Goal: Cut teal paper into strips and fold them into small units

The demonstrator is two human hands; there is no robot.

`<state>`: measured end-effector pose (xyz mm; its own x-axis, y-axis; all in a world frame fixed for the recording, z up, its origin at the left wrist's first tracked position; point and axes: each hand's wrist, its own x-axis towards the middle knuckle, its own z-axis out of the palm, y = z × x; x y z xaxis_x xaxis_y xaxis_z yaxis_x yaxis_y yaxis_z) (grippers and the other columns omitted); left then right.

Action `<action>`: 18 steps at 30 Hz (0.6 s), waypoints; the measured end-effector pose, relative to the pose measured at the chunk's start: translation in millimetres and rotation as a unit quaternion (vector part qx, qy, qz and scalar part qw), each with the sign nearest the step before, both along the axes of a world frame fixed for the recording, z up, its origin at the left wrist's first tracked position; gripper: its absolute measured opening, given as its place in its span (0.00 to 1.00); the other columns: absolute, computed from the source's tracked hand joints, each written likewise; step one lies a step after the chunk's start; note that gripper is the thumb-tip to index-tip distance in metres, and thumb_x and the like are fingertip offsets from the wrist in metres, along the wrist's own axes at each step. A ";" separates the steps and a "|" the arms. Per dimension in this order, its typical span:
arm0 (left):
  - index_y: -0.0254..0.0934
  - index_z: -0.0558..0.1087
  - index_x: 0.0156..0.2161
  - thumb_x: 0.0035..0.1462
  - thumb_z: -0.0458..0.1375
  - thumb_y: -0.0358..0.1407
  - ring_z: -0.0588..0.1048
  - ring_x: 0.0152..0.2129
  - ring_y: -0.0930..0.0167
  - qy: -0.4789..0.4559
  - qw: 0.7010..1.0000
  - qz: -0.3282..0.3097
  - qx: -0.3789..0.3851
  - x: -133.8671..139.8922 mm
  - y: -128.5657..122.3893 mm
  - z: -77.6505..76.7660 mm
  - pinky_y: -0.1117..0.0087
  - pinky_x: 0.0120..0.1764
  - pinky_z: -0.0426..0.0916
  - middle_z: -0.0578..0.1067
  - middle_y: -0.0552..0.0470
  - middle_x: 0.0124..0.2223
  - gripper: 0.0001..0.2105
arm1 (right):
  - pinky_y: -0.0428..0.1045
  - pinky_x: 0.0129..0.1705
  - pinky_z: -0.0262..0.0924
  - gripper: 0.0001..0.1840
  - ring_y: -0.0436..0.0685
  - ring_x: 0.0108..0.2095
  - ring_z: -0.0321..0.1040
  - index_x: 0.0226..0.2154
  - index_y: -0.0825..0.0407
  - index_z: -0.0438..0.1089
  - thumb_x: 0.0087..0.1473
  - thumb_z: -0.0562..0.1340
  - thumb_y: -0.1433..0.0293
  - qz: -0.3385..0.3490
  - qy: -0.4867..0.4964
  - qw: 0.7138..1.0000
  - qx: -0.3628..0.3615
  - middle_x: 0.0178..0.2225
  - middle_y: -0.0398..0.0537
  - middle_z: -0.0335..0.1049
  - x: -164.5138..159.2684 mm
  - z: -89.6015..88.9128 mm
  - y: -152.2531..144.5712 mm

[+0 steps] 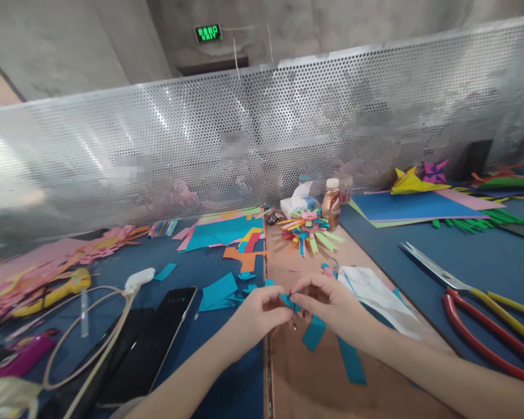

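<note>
My left hand [267, 314] and my right hand [323, 299] meet over the brown middle strip of the table. Both are pinched on one small piece of blue paper [288, 301], whose exact shape is mostly hidden by the fingers. Below my right hand lie a short blue paper piece [314, 333] and a longer blue paper strip [351, 361]. Left of my left hand sits a stack of blue paper [219, 293], with small cut blue paper shapes [247, 276] beside it. A crumpled white tissue [378, 291] rests just beyond my right wrist.
Red-and-yellow-handled scissors [458, 285] lie open at the right. At the left are a black phone [157, 343], a cable with a white plug [140, 279] and a yellow glue gun [76, 283]. Behind stand a bottle [331, 203], a tissue pack [294, 206] and a colourful paper flower [308, 230].
</note>
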<state>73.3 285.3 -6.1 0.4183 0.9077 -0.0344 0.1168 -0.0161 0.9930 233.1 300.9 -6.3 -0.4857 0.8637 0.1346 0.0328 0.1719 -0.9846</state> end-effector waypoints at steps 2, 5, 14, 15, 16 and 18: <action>0.33 0.70 0.28 0.44 0.52 0.31 0.64 0.17 0.76 0.009 1.000 -0.004 0.010 0.0 -0.8 0.9 0.77 0.20 0.58 0.69 0.55 0.23 0.05 | 0.43 0.25 0.56 0.05 0.46 0.22 0.61 0.28 0.53 0.63 0.48 0.58 0.67 0.001 0.001 1.000 0.004 0.22 0.39 0.63 0.1 1.4 -0.5; 0.33 0.71 0.29 0.46 0.53 0.33 0.66 0.20 0.75 0.036 0.999 0.000 0.032 0.5 -2.0 2.2 0.75 0.24 0.59 0.71 0.53 0.25 0.07 | 0.43 0.26 0.56 0.04 0.46 0.22 0.61 0.27 0.52 0.64 0.48 0.58 0.68 0.002 0.002 1.000 0.016 0.22 0.39 0.63 1.4 1.6 -0.3; 0.31 0.73 0.28 0.46 0.53 0.33 0.70 0.26 0.69 0.105 0.992 0.026 0.066 1.8 -4.3 1.0 0.72 0.30 0.62 0.74 0.49 0.26 0.08 | 0.44 0.26 0.57 0.04 0.47 0.23 0.61 0.27 0.52 0.64 0.47 0.58 0.68 -0.012 -0.014 0.999 0.032 0.22 0.40 0.63 1.2 0.9 -1.9; 0.31 0.73 0.28 0.46 0.53 0.33 0.70 0.26 0.69 0.102 0.992 0.022 0.067 2.1 -4.3 1.1 0.72 0.30 0.62 0.74 0.49 0.26 0.08 | 0.43 0.26 0.57 0.04 0.47 0.23 0.61 0.27 0.53 0.64 0.47 0.58 0.68 -0.010 -0.013 0.999 0.034 0.23 0.40 0.63 1.1 0.6 -1.9; 0.31 0.73 0.27 0.47 0.53 0.33 0.70 0.26 0.68 0.097 0.993 0.020 0.069 2.4 -4.2 1.2 0.72 0.30 0.62 0.74 0.48 0.26 0.08 | 0.43 0.26 0.57 0.04 0.47 0.23 0.61 0.27 0.53 0.64 0.47 0.58 0.68 -0.011 -0.013 0.999 0.036 0.23 0.40 0.63 1.0 0.2 -1.9; 0.31 0.73 0.28 0.47 0.52 0.32 0.70 0.26 0.69 0.087 0.994 0.021 0.069 3.1 -3.8 1.6 0.72 0.30 0.62 0.74 0.48 0.27 0.08 | 0.43 0.26 0.57 0.04 0.47 0.23 0.61 0.27 0.53 0.64 0.47 0.58 0.69 -0.017 -0.017 0.999 0.041 0.23 0.41 0.63 0.8 -1.2 -1.5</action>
<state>76.3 281.4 -4.5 0.3787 0.9253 0.0222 0.2906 -0.1417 0.9463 233.8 299.4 -7.4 -0.4621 0.8666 0.1886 0.0734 0.2493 -0.9656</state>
